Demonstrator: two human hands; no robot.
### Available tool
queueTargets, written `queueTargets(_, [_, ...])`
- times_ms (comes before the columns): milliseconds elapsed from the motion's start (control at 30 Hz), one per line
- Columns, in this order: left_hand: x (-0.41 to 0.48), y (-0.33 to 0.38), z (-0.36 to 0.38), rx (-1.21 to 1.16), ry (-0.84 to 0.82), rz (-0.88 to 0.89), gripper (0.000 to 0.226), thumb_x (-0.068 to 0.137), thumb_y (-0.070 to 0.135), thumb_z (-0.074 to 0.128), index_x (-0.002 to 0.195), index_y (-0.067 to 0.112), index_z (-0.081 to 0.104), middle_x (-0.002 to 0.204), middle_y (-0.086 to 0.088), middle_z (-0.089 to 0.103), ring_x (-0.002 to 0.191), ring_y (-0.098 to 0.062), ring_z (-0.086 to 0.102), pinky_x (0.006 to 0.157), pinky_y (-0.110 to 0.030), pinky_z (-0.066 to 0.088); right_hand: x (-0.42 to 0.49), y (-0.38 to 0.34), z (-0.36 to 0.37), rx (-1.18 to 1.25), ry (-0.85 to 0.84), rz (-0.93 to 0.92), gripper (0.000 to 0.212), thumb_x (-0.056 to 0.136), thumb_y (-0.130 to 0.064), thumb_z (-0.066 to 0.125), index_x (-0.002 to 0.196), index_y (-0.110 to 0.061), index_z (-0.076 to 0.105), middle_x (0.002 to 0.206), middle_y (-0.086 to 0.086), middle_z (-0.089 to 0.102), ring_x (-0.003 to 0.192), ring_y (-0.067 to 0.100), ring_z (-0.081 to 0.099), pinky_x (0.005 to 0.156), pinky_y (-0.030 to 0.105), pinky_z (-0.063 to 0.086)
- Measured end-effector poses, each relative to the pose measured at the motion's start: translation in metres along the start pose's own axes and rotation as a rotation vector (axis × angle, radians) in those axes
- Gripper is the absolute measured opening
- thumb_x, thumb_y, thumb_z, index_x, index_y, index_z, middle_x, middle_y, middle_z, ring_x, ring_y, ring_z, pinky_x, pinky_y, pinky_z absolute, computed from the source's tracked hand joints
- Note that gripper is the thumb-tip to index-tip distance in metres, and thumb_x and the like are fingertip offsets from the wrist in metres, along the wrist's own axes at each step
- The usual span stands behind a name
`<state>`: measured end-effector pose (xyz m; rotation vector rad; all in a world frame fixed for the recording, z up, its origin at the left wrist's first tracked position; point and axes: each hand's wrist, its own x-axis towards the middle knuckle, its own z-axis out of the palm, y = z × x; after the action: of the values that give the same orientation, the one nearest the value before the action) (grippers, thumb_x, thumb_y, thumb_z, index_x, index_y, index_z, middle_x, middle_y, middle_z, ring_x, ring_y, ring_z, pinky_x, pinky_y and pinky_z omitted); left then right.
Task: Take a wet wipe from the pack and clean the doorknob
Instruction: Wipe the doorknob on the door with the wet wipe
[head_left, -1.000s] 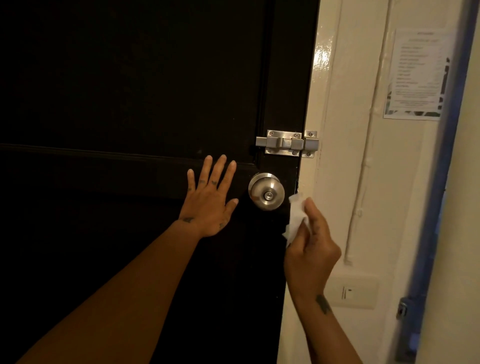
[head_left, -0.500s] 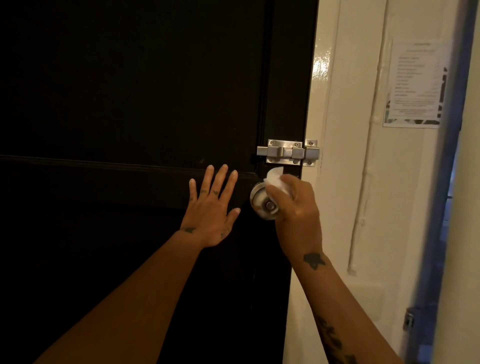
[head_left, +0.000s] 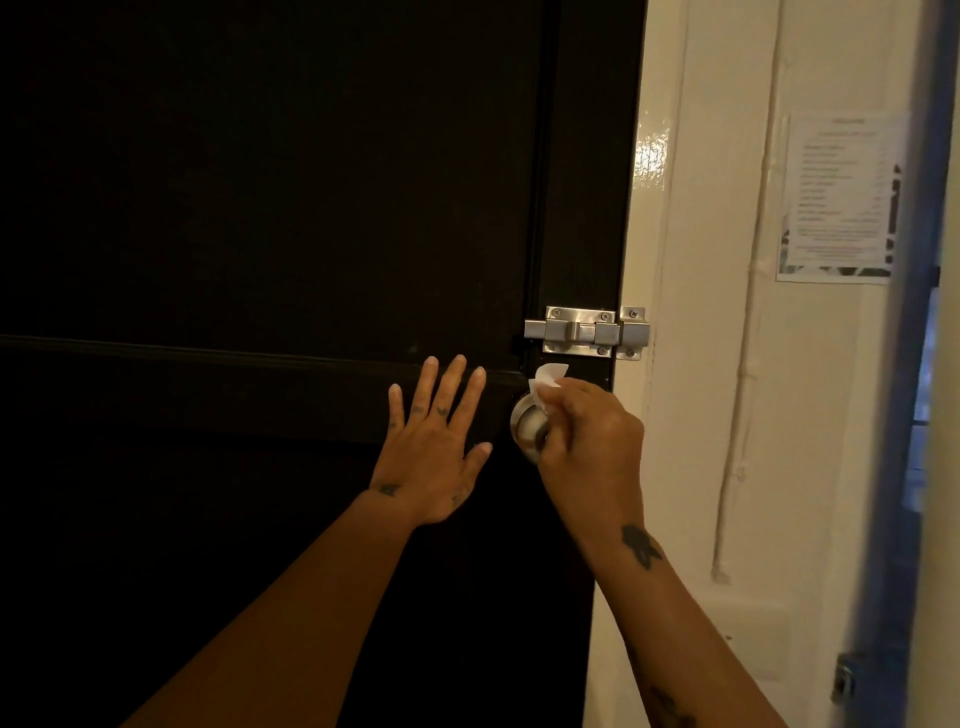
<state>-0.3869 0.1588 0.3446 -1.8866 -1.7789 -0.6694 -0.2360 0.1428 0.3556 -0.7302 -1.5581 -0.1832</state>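
Doorknob (head_left: 525, 427): round, metal, mounted near the right edge of the dark door (head_left: 260, 208), directly below the silver slide bolt (head_left: 587, 331). Its right half was hidden behind the right hand (head_left: 592, 441). Wet wipe (head_left: 548, 378): white, bunched, pressed onto the top of the doorknob; one corner stuck up above the fingers (head_left: 563, 397). Right-hand grip was closed around the wipe and curled over the doorknob. Left hand (head_left: 434, 457): just left of the doorknob, palm flat on the door, fingers spread, holding nothing. Right of the doorknob stood the cream door frame (head_left: 675, 364); further right and higher, a printed notice (head_left: 836, 200) on the wall, text unreadable.
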Motion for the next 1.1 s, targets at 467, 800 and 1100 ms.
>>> queueTargets(467, [-0.001, 0.0, -0.001, -0.013, 0.005, 0.01, 0.069, 0.096, 0.045, 0.027, 0.128, 0.029, -0.031, 0.14, 0.01, -0.037, 0.128, -0.016, -0.038, 0.107, -0.046, -0.019, -0.012, -0.006, -0.001, -0.065, -0.026, -0.199, 0.022, 0.076, -0.018, 0.048, 0.08, -0.008, 0.067, 0.079, 0.011, 0.065, 0.078, 0.02, 0.057, 0.063, 0.02, 0.045])
queueTargets(800, [-0.001, 0.0, 0.0, -0.019, 0.017, 0.015, 0.07, 0.096, 0.044, 0.029, 0.128, 0.029, -0.031, 0.137, 0.011, -0.038, 0.128, -0.017, -0.038, 0.108, -0.047, -0.018, 0.001, -0.002, -0.01, 0.184, 0.139, -0.087, 0.028, 0.082, 0.002, 0.055, 0.109, -0.004, 0.061, 0.103, 0.009, 0.065, 0.095, 0.011, 0.056, 0.086, 0.008, 0.041])
queueTargets(1100, [0.0, 0.0, -0.001, -0.017, 0.001, -0.002, 0.073, 0.096, 0.045, 0.031, 0.127, 0.029, -0.033, 0.136, 0.01, -0.039, 0.127, -0.016, -0.038, 0.103, -0.045, -0.02, -0.031, 0.026, 0.004, 0.025, 0.105, -0.181, 0.056, 0.095, -0.04, 0.03, 0.101, 0.004, 0.064, 0.108, 0.024, 0.064, 0.107, 0.027, 0.056, 0.099, 0.027, 0.034])
